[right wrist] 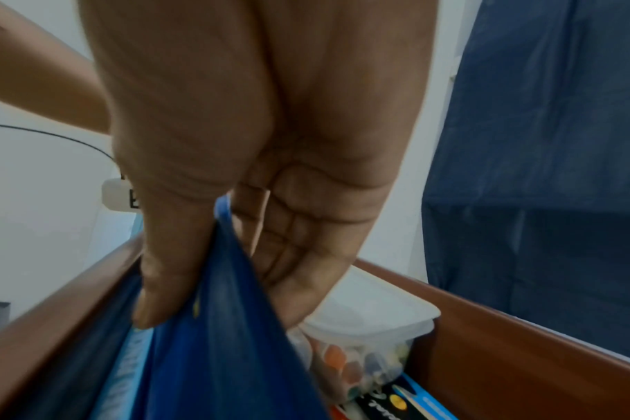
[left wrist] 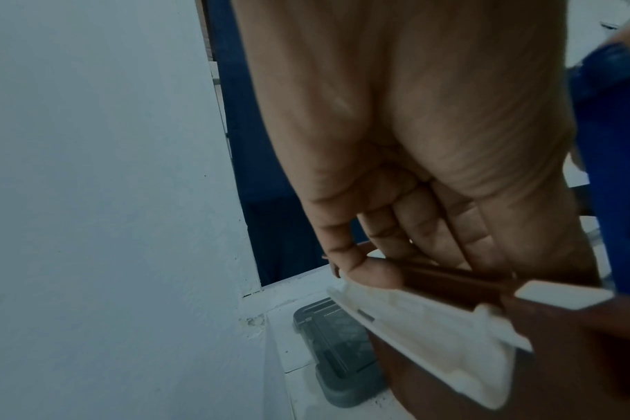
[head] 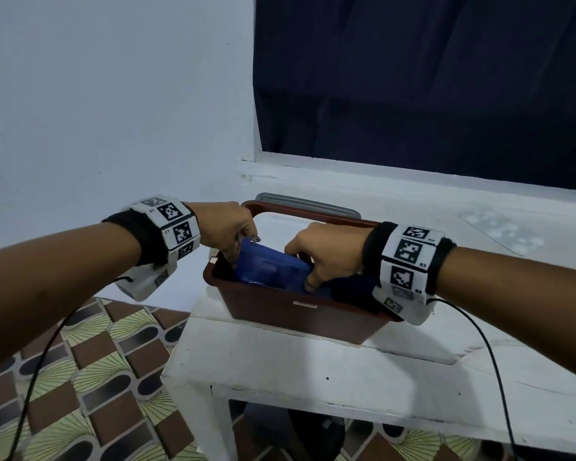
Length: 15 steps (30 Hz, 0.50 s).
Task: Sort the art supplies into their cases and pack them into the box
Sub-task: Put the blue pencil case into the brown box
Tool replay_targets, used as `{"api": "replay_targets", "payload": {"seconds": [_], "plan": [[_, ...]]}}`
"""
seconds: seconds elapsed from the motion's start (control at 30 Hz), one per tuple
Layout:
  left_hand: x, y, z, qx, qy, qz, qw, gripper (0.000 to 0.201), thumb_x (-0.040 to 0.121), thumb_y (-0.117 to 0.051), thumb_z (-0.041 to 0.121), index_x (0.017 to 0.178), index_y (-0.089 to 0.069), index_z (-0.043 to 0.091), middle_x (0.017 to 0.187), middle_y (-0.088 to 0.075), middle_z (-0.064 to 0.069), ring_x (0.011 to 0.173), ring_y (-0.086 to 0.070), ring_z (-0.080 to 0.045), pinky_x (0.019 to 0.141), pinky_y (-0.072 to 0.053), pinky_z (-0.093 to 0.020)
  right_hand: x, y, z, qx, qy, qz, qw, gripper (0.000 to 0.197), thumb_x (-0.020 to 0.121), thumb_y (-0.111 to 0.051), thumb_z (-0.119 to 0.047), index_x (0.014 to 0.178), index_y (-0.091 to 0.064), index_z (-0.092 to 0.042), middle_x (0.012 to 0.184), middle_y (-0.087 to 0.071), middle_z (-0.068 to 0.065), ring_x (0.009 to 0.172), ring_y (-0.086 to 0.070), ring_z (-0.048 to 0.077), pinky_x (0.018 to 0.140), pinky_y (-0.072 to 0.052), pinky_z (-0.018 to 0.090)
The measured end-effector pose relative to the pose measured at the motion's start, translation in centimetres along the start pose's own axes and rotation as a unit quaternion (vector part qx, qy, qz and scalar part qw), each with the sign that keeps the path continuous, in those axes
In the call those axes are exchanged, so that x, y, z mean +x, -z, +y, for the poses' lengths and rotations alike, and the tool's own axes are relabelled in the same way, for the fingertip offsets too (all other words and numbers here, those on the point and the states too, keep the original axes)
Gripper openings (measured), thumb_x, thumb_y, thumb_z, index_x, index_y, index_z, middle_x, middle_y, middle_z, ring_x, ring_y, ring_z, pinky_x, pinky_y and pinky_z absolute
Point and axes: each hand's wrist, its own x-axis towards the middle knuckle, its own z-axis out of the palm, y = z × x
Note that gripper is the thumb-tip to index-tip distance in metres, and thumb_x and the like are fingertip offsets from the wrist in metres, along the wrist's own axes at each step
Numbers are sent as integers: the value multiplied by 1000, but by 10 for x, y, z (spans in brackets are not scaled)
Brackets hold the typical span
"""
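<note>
A brown plastic box (head: 296, 314) stands on a white table. A blue zip case (head: 270, 264) lies tilted in it, its zipper end raised at the left. My right hand (head: 313, 261) pinches the case's right end, thumb on one face and fingers on the other, as the right wrist view shows: right hand (right wrist: 220, 298), blue case (right wrist: 216, 355). My left hand (head: 231, 249) is at the box's left end. In the left wrist view its straight fingers (left wrist: 414, 241) touch the box rim (left wrist: 450, 278), and the case (left wrist: 615, 170) is beside the thumb.
Inside the box are a clear tub of coloured pieces (right wrist: 371, 341) and a flat printed pack (right wrist: 407, 400). A grey lid (head: 306, 202) lies behind the box by the wall. A white latch (left wrist: 432, 326) hangs at the box's left end. The table edge (head: 187, 371) drops to patterned floor on the left.
</note>
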Motion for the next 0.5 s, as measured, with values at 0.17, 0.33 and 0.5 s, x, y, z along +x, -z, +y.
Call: {"api": "replay_targets", "payload": {"seconds": [0.17, 0.33, 0.5], "plan": [[5, 0, -4, -55, 9, -22, 998, 23, 71, -83, 18, 93, -76, 19, 76, -73, 11, 61, -61, 9, 55, -39, -4, -2, 0, 5, 0, -26, -23, 999, 23, 82, -75, -29, 100, -71, -16, 73, -64, -6, 64, -58, 10, 65, -53, 32], [7, 1, -4, -61, 10, -25, 998, 22, 67, -87, 24, 86, -76, 27, 78, -73, 13, 64, -61, 9, 62, -42, -11, 9, 4, -7, -59, -16, -29, 998, 13, 82, -74, -26, 84, -66, -16, 62, -51, -7, 53, -49, 9, 50, -38, 23], [5, -1, -7, -58, 4, -11, 998, 21, 67, -86, 18, 81, -74, 28, 74, -71, 14, 63, -61, 4, 62, -44, -13, 12, 3, -12, -81, -7, -18, 996, 22, 81, -75, -31, 88, -66, -12, 62, -49, -4, 53, -47, 13, 48, -35, 23]]}}
